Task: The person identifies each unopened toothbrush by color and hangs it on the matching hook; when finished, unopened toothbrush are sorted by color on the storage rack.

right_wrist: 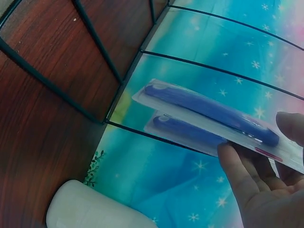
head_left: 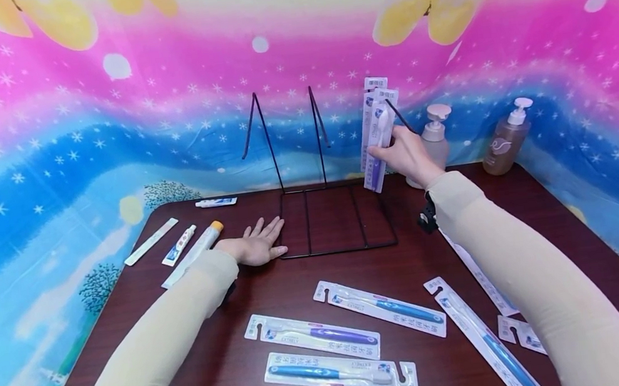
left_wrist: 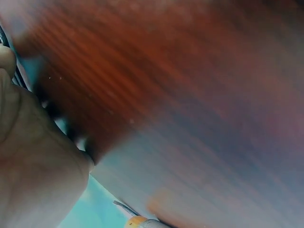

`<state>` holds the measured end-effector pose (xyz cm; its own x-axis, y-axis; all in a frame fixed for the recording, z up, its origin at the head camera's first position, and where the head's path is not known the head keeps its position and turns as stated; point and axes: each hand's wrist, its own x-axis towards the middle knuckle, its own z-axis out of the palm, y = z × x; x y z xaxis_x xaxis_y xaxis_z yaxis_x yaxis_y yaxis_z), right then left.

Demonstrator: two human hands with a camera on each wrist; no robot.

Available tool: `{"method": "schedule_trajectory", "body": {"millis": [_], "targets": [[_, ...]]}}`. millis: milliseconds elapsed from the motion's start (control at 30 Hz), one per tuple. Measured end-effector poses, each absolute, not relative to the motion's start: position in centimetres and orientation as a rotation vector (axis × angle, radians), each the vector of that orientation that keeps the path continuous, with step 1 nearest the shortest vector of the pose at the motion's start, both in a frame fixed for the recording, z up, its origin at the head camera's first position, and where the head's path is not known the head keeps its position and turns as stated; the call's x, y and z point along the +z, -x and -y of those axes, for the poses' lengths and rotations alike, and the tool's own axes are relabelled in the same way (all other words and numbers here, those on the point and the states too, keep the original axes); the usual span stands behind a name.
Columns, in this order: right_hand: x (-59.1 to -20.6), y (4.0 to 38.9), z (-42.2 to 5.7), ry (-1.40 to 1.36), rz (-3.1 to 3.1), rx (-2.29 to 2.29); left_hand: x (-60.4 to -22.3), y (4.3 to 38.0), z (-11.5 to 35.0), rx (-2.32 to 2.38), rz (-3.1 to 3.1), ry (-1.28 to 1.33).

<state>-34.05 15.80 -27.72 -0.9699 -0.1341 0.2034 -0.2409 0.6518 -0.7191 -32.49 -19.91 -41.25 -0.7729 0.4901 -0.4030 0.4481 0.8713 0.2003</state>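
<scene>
My right hand (head_left: 410,154) grips a packaged purple toothbrush (head_left: 382,132) upright at the right side of a black wire display rack (head_left: 339,252). The rack's right hook (head_left: 400,118) sticks out at the top of that package. Just behind it stands a second packaged toothbrush (head_left: 365,133) at the same hook. In the right wrist view, the thumb and fingers pinch the front package (right_wrist: 213,111), and the rear package (right_wrist: 180,130) shows a purple handle too. My left hand (head_left: 258,242) rests on the table with fingers spread, fingertips at the rack base's left side.
Several packaged toothbrushes lie in front, such as a blue one (head_left: 384,308) and a purple one (head_left: 313,337). Toothpaste tubes (head_left: 179,244) and a yellow-capped tube (head_left: 197,252) lie left. A pale pump bottle (head_left: 436,142) and a brown one (head_left: 505,144) stand back right.
</scene>
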Motion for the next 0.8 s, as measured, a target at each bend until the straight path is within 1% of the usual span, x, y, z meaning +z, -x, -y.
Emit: {"method": "schedule_trajectory", "body": {"millis": [233, 467, 667, 800], "targets": [[-27.7, 33.7, -16.3, -0.323, 2.786, 1.241, -41.6, 32.2, 20.1, 0.175, -2.581, -0.703], [-27.5, 32.9, -17.9, -0.257, 2.932, 1.112, -41.7, 32.2, 20.2, 0.213, -2.582, -0.702], [-27.9, 31.1, -20.9, -0.226, 3.062, 1.099, -41.4, 32.7, 20.3, 0.225, -2.578, -0.706], [-29.1, 29.3, -23.2, -0.318, 3.114, 0.910, -41.1, 32.7, 20.3, 0.219, -2.577, -0.708]]}}
